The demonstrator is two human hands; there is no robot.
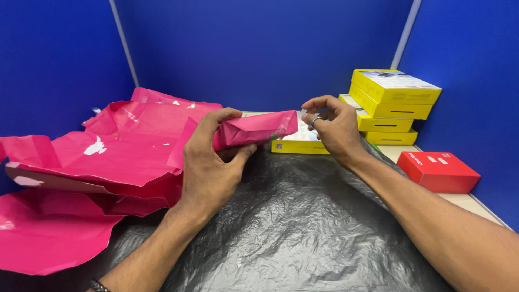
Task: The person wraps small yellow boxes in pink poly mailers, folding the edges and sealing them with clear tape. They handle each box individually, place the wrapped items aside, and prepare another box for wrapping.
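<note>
I see a pink-wrapped package in my left hand, a flat yellow box behind it, four stacked yellow boxes at the worktop's far right corner, and a red box along the right edge.

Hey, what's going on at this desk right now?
A person is handling a box wrapped in pink paper. The left hand grips it from the near side and holds it above a crinkled black plastic sheet. The right hand, wearing a ring, is at the parcel's right end, fingers pinched close to the wrapping. Loose, torn pink wrapping paper lies heaped on the left. Behind are a stack of yellow boxes, and a red box sits to the right.
</note>
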